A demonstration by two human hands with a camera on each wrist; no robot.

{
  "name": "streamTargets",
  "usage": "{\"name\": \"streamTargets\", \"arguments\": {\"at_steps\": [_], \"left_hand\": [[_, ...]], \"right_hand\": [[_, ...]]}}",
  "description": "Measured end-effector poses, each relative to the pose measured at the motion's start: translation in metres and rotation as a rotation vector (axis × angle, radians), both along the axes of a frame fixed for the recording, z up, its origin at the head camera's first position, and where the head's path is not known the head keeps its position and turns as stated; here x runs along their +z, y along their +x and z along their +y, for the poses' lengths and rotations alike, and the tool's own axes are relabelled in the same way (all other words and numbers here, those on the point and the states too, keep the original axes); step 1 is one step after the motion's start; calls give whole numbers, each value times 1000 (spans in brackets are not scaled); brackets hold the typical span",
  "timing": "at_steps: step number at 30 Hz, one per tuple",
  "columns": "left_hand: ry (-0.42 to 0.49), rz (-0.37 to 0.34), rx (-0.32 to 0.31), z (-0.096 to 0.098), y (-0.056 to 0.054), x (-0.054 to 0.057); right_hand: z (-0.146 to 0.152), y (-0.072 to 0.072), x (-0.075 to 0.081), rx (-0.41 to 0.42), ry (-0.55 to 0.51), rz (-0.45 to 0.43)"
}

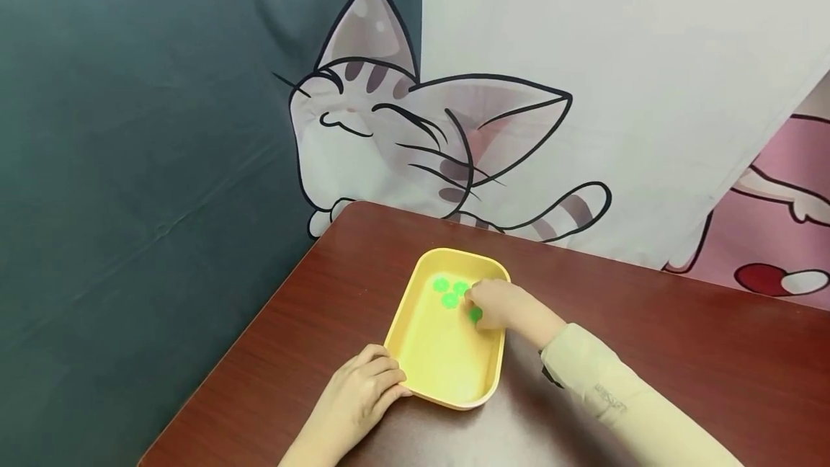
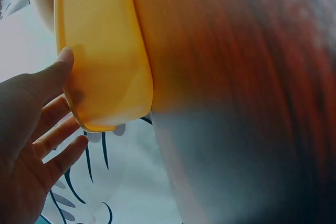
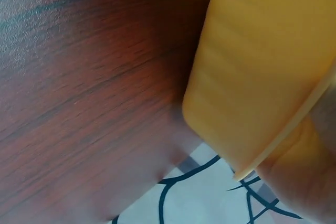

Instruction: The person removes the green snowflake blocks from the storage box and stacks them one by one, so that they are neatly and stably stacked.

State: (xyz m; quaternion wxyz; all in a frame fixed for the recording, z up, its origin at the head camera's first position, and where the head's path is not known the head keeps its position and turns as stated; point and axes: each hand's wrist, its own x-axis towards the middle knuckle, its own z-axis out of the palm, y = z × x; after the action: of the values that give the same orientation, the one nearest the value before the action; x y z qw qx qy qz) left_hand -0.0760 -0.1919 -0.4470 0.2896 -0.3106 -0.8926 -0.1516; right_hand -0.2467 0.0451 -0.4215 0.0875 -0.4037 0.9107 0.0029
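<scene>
Backdrop, head view: dark grey-green cloth (image 1: 130,128) at left; white cloth (image 1: 616,34) at upper right, printed with a striped cartoon cat (image 1: 382,128); pink print (image 1: 772,215) at the right edge. One reddish-brown table (image 1: 616,301), its left edge running diagonally from the lower left to a rounded corner at centre, its back edge sloping down rightward. Tabletop extends along both sides of the yellow tray (image 1: 447,359), more broadly at right.

Tray: lower centre, raised walls, rounded corners. Contents, toward its far end: three light green pieces (image 1: 450,300) grouped together; one darker green piece (image 1: 476,315) at the right hand (image 1: 499,305). That hand reaches over the right rim, fingers bent; whether they pinch the darker piece cannot be told. Its forearm, in a pale sleeve (image 1: 635,402), lies across the lower right. Left hand (image 1: 357,391): loosely holding the near-left corner of the tray.

Left wrist view: tray wall at upper left, thumb against its outside, other fingers slightly spread beyond the rim, a grip hidden from above. Table at right.

Right wrist view: tray's outer wall at right, wood grain at left, cat outlines at bottom. Part of the right hand shows beyond the rim, lower right; fingertips hidden.
</scene>
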Motion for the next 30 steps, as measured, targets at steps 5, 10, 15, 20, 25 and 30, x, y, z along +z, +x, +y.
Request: {"name": "streamTargets", "arguments": {"at_steps": [5,10,15,20,25,30], "left_hand": [[-1,-7,0,1,-1,0],[5,12,-9,1,-2,0],[10,21,-19,0,-3,0],[3,-3,-17,0,-3,0],[-12,-21,-13,0,-2,0],[-22,-10,-13,-1,-3,2]], "right_hand": [[2,-5,0,-18,-29,-30],[2,-7,-2,-54,-3,8],[0,-9,-7,-62,19,30],[-2,-8,-7,-24,54,81],[-1,-7,-8,3,68,122],[-1,-7,-9,11,24,140]]}}
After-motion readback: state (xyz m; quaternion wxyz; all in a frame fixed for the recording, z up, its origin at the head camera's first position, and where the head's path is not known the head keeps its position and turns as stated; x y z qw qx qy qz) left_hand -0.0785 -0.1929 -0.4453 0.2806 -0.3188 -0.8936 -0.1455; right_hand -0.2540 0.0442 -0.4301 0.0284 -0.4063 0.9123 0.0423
